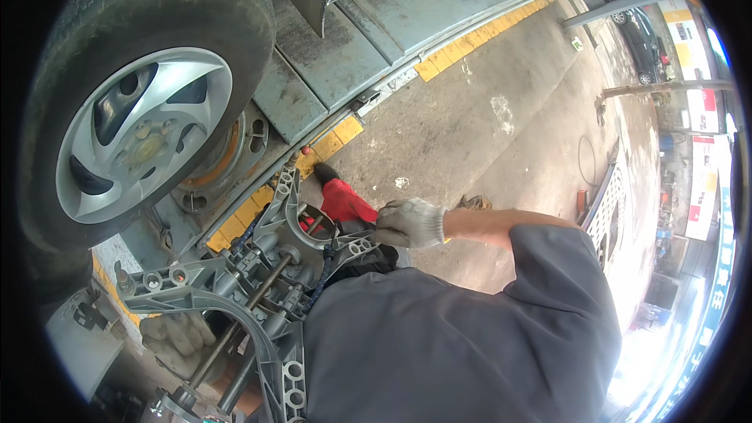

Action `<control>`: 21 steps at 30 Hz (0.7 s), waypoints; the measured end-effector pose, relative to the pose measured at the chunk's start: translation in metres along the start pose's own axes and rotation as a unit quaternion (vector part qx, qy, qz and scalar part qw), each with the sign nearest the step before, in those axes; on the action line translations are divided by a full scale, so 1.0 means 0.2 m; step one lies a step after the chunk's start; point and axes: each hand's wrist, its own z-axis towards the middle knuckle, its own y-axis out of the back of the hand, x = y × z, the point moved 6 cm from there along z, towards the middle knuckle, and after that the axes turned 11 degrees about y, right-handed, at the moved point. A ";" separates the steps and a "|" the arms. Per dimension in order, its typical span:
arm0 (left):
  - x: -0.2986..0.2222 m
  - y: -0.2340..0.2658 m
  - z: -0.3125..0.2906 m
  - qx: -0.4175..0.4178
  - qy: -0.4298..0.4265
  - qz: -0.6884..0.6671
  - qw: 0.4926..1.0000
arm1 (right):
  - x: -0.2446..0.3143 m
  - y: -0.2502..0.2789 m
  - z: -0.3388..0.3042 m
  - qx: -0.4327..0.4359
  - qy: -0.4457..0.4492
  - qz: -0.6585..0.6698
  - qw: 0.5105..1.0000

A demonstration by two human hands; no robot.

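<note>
A grey metal wheel alignment clamp (270, 274), with curved arms, round holes and a threaded rod through its middle, is held tilted before my body. My right hand (411, 222), in a whitish knit glove, is closed on the end of its right arm. My left hand (178, 342), gloved too, lies behind the lower left of the clamp with fingers curled against it; the frame partly hides it. Just beyond stands a car wheel (145, 137) with a silver spoked rim and black tire. The clamp is apart from the rim.
The wheel stands by a round turntable plate (227, 157) on a grey-green lift platform (313, 63) edged with yellow blocks (454, 43). Concrete floor (470, 125) stretches to the right. A perforated white panel (611, 219) and a dark parked car (636, 39) are farther off.
</note>
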 end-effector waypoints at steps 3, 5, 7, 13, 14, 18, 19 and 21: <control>0.01 0.02 0.00 0.002 0.008 -0.007 1.000 | -0.01 -0.05 0.00 0.042 -0.251 0.092 0.963; 0.01 0.04 0.01 0.003 0.010 -0.010 1.000 | 0.00 -0.10 -0.02 0.037 -0.395 0.199 0.896; 0.02 0.05 0.02 0.004 0.014 -0.012 1.000 | 0.01 -0.13 -0.04 0.041 -0.485 0.237 0.841; 0.03 0.04 0.07 0.026 0.027 -0.025 0.999 | 0.00 -0.13 -0.01 0.018 -0.284 0.168 0.944; 0.02 0.04 0.08 0.031 0.028 -0.023 0.999 | 0.00 -0.12 -0.01 0.028 -0.217 0.133 0.967; -0.05 0.01 0.12 0.056 0.026 -0.025 0.998 | -0.03 -0.12 0.02 0.029 -0.101 0.101 0.989; -0.06 0.00 0.12 0.064 0.032 -0.030 0.997 | -0.03 -0.12 0.02 0.016 -0.100 0.106 0.989; -0.09 -0.04 0.13 0.081 0.043 -0.042 0.995 | -0.03 -0.13 0.04 -0.056 -0.116 0.126 0.984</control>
